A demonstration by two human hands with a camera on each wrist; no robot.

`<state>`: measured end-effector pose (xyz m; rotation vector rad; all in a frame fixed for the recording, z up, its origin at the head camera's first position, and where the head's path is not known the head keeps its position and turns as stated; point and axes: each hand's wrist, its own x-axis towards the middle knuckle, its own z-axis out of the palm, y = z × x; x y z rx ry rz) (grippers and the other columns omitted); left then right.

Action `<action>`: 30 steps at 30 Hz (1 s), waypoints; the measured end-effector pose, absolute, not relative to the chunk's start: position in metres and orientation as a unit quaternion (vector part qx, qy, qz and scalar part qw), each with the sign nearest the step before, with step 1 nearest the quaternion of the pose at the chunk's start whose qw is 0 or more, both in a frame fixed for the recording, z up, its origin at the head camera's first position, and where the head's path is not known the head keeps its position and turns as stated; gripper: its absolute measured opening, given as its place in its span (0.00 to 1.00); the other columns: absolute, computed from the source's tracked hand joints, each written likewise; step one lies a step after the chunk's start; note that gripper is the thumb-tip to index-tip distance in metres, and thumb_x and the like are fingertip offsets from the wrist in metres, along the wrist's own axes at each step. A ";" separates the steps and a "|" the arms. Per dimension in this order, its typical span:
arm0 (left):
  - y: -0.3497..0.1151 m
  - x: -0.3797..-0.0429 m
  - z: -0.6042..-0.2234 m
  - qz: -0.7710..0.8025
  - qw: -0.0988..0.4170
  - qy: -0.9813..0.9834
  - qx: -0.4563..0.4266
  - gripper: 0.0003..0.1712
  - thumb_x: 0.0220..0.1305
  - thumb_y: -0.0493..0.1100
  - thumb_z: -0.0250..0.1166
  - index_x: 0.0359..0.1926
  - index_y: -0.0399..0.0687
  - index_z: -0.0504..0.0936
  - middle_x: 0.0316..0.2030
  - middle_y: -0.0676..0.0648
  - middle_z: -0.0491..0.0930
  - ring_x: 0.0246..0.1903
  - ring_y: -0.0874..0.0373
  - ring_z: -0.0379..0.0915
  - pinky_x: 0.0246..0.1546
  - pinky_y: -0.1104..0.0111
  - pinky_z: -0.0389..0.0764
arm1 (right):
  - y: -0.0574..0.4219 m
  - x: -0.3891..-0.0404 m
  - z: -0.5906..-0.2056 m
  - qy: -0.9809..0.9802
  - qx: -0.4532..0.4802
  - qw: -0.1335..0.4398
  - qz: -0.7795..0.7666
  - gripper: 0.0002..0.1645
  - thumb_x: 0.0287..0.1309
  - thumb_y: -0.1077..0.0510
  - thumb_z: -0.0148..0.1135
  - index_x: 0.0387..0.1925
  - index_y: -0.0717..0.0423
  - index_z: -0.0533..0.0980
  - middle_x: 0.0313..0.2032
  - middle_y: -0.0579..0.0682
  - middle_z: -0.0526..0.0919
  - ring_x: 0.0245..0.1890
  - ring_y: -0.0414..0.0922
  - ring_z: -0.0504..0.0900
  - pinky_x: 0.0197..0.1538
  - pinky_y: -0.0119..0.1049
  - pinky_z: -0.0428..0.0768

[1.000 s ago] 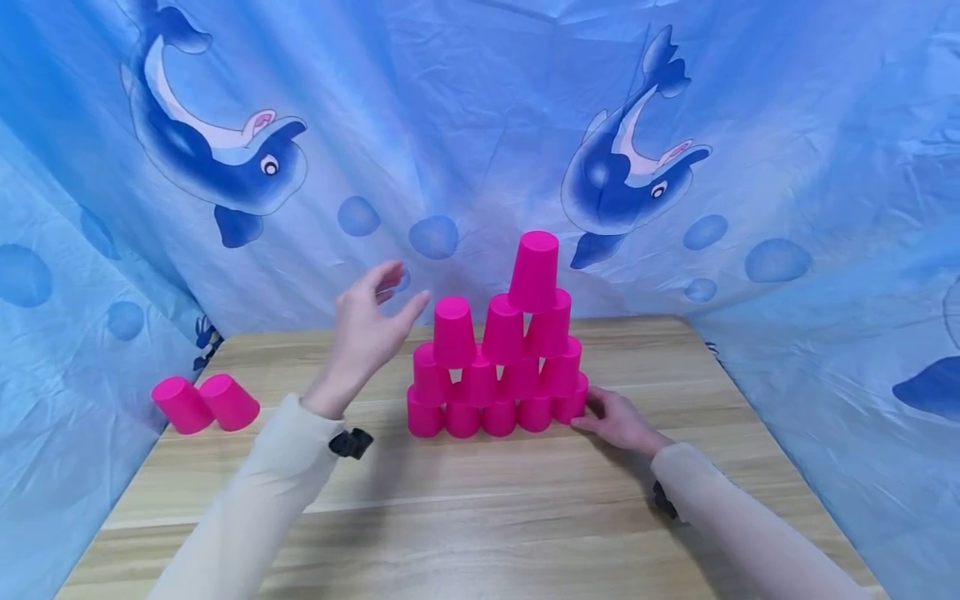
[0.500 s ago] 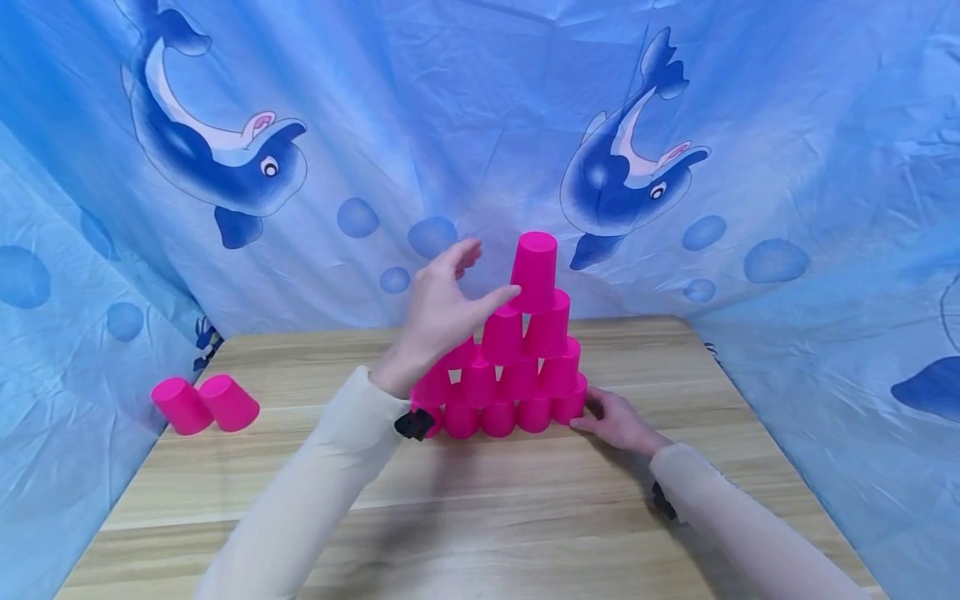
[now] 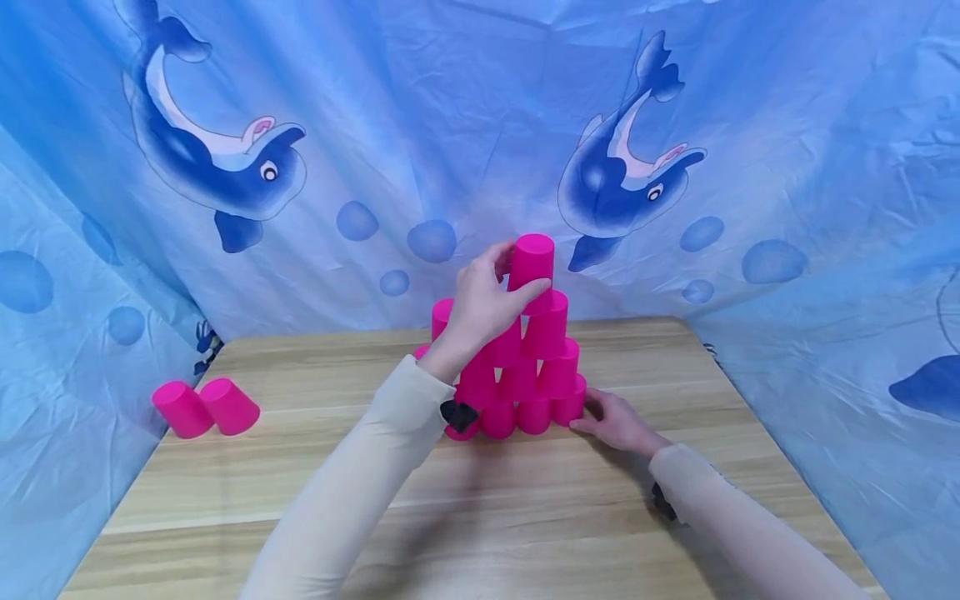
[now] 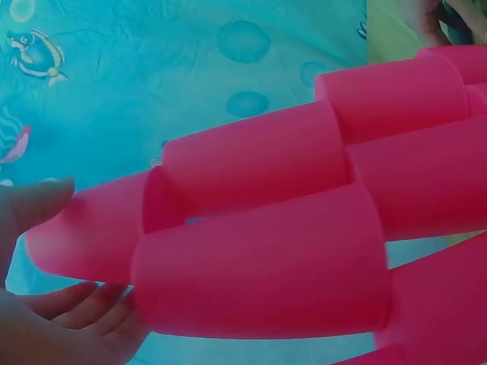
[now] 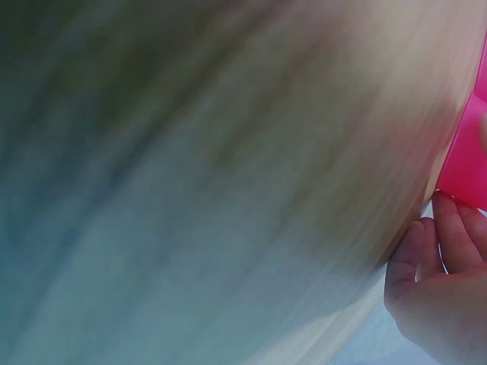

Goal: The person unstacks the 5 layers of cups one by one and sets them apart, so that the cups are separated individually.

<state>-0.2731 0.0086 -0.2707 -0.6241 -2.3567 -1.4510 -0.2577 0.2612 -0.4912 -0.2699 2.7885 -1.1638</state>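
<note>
An upright pyramid of upside-down pink cups [image 3: 519, 379] stands mid-table in several rows, a single cup [image 3: 532, 260] on top at the right. My left hand [image 3: 483, 300] is around that top cup, thumb on the near side and fingers on the far side; the left wrist view shows the cup [image 4: 99, 228] between thumb and fingers. At the pyramid's lower right, my right hand [image 3: 617, 423] holds the end cup [image 3: 567, 406] of the bottom row. Its fingertips meet the cup [image 5: 463, 163] in the right wrist view. My left forearm hides part of the pyramid's left side.
Two more pink cups [image 3: 182, 408] lean together at the table's left edge, tilted. Wood-grain tabletop [image 3: 517, 517] lies in front of the pyramid. A blue curtain [image 3: 465, 125] with dolphins hangs behind and at both sides.
My left hand has moved right, from beside the pyramid's left side to around the top cup. The right hand stays at the bottom-row end cup, and the cups have not visibly shifted.
</note>
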 end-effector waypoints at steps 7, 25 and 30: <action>0.001 -0.273 -0.273 -0.548 0.169 -0.784 -0.237 0.33 0.56 0.50 0.71 0.61 0.45 0.72 0.44 0.51 0.79 0.41 0.60 0.75 0.42 0.66 0.78 | 0.258 -0.260 -0.491 0.921 -0.093 0.052 -0.375 0.40 0.53 0.54 0.71 0.65 0.60 0.66 0.61 0.58 0.71 0.61 0.56 0.69 0.59 0.50 0.69; -0.052 -0.251 -0.258 -0.605 0.251 -0.715 -0.243 0.29 0.55 0.41 0.72 0.57 0.39 0.74 0.45 0.44 0.79 0.44 0.52 0.77 0.45 0.62 0.79 | 0.262 -0.259 -0.496 0.915 -0.104 0.051 -0.387 0.41 0.54 0.54 0.70 0.66 0.60 0.65 0.61 0.58 0.71 0.61 0.57 0.68 0.59 0.51 0.69; -0.072 -0.230 -0.248 -0.615 0.262 -0.709 -0.224 0.28 0.56 0.35 0.69 0.58 0.33 0.73 0.46 0.39 0.78 0.45 0.47 0.76 0.46 0.62 0.79 | 0.262 -0.259 -0.496 0.916 -0.105 0.048 -0.384 0.40 0.54 0.54 0.70 0.65 0.61 0.65 0.61 0.59 0.71 0.61 0.57 0.69 0.59 0.51 0.69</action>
